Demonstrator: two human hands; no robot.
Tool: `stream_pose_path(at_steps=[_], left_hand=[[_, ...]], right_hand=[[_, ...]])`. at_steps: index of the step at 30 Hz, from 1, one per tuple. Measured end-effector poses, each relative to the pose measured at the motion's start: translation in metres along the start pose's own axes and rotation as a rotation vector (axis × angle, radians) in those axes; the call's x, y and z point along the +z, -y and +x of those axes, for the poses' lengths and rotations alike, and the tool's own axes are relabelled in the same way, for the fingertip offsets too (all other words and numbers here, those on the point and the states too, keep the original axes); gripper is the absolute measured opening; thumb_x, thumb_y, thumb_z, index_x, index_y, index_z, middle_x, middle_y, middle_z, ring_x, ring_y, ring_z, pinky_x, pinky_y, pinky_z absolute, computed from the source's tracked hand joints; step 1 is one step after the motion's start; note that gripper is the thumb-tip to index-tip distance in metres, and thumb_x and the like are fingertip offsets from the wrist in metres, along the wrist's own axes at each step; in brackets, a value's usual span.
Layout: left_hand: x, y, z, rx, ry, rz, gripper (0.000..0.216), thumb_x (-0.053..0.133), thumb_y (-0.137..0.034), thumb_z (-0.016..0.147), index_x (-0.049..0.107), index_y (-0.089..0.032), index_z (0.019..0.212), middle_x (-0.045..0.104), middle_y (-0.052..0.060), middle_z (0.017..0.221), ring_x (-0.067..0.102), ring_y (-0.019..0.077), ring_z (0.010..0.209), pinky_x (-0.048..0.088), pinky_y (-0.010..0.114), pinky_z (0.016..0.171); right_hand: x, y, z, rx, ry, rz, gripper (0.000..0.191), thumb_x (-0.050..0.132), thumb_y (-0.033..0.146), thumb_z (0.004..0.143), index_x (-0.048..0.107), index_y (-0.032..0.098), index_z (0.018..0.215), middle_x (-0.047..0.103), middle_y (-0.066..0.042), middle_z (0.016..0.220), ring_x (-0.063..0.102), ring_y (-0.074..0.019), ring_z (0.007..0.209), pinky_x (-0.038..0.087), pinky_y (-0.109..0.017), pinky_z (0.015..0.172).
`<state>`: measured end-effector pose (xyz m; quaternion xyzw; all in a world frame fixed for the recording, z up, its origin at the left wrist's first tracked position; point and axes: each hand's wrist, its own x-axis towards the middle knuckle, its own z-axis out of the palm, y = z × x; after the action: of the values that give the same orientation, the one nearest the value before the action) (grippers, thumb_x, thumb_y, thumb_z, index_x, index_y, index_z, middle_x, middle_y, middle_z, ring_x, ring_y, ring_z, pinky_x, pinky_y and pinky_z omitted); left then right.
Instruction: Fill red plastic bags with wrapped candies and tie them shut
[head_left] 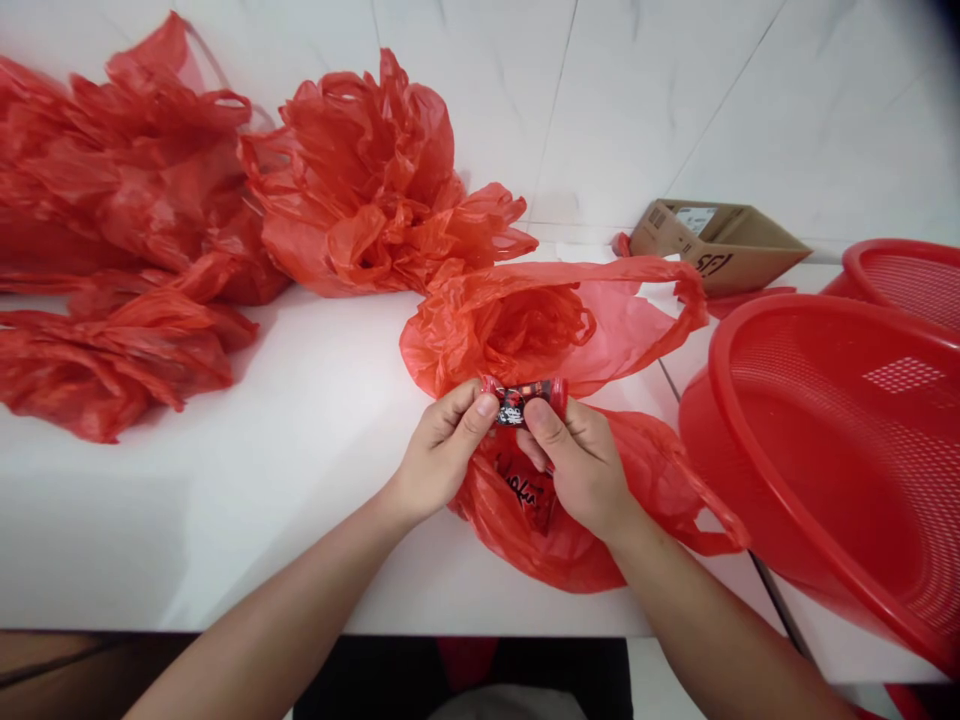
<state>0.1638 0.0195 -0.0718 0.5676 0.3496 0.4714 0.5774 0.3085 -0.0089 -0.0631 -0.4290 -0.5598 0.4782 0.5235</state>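
Note:
Between both hands is a small red and black printed packet (513, 405) with white lettering. My left hand (448, 440) pinches its left end, thumb on top. On its right end my right hand (574, 455) is closed, the thumb pressing the front face. Directly below lies an open red plastic bag (592, 555), spread on the white table. Inside that bag rests another red packet (529, 490) with black script, partly covered by the bag and my right hand. Just beyond the hands a second red plastic bag (517, 320) gapes wide, its handle loop stretched to the right.
Bunched red plastic bags (360, 180) stand along the tiled wall, with more bags (120, 180) at the left. A large red plastic basket (817, 470) occupies the right side, another basket (911, 275) behind it. An opened cardboard box (720, 245) sits at the back right of the white table (300, 430).

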Motion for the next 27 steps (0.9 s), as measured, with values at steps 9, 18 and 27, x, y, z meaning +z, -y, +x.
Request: stream_pose_path(at_steps=[9,18,27], left_hand=[[-0.001,0.000,-0.002,0.125,0.134,-0.060,0.032,0.050,-0.043,0.095,0.059,-0.019,0.077,0.059,-0.002,0.065,0.050,0.0098,0.054,0.039,0.022,0.052],[-0.006,0.002,0.001,0.225,0.122,0.290,0.029,0.050,-0.038,0.095,0.055,-0.018,0.075,0.056,0.001,0.070,0.049,0.0131,0.061,0.039,0.027,0.057],[-0.006,0.000,-0.003,0.198,0.108,0.267,0.047,0.035,-0.050,0.098,0.048,-0.018,0.065,0.048,0.000,0.065,0.044,0.0119,0.060,0.036,0.027,0.057]], right_hand=[[-0.003,-0.004,0.002,-0.033,0.045,0.097,0.043,0.050,0.051,0.094,0.040,0.020,0.065,0.036,0.005,0.053,0.032,-0.0070,0.047,0.026,-0.023,0.044],[-0.006,-0.009,0.009,-0.130,-0.090,0.028,0.037,0.044,0.046,0.098,0.045,0.020,0.072,0.045,0.005,0.060,0.043,-0.0065,0.049,0.033,-0.021,0.045],[-0.010,-0.007,0.004,-0.435,-0.300,-0.384,0.019,0.048,0.029,0.098,0.055,0.022,0.082,0.053,0.005,0.064,0.047,-0.0069,0.052,0.040,-0.021,0.050]])
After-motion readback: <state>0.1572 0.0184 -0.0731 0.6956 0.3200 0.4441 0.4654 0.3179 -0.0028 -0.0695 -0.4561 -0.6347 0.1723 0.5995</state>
